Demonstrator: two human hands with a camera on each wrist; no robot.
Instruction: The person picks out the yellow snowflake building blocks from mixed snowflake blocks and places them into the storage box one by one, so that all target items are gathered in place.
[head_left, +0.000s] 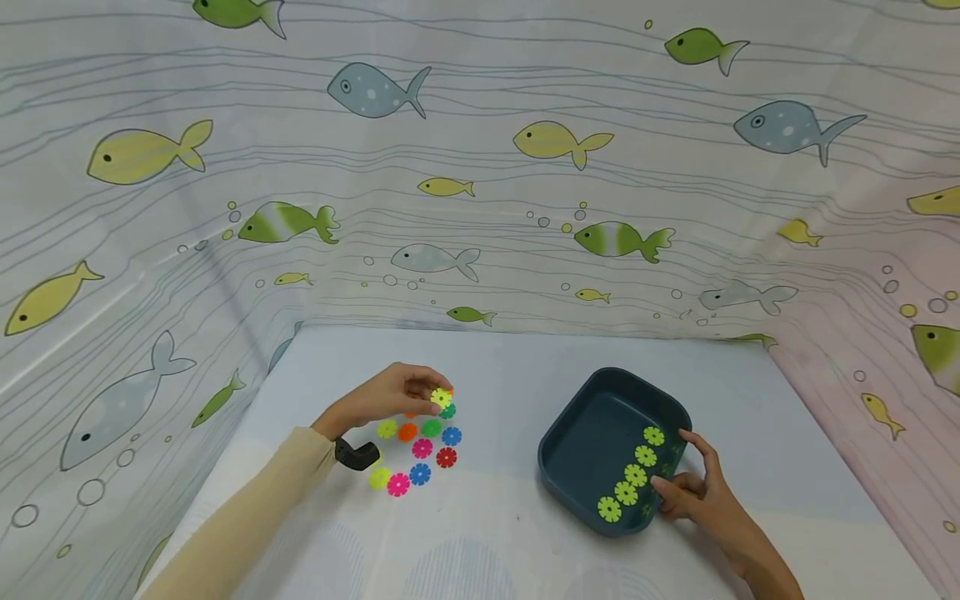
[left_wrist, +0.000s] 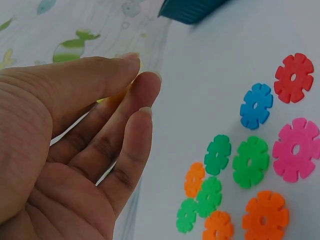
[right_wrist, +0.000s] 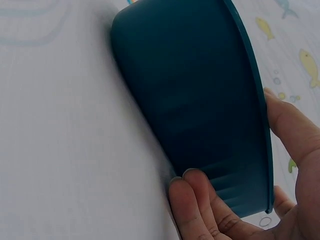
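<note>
The left hand holds a yellow disc between thumb and fingertips — a close pinch, with the other fingers loosely bent — above the near cluster of discs on the bench. In the left wrist view only a sliver of yellow shows behind the fingers.

Below and beside that hand lies the loose group of flat, notched discs, each with a small hole in the middle. Among them are a green disc, an orange disc, a red disc, a pink disc and a blue disc. Further blue, pink and yellow ones lie toward the near side, well apart from the tray.

The right hand grips the right side of the dark blue tray, its fingers curled round the wall and rim, only partly open. The right wrist view shows fingertips low against the outer wall; whether the tray is slightly raised there I cannot tell. Inside, five yellow discs form a slanting row along the right side — the nearest a little apart from the rest.

A beige sleeve covers the left forearm, with a black device at the wrist. Behind the bench hangs a pale sheet printed with fish and wavy lines.
</note>
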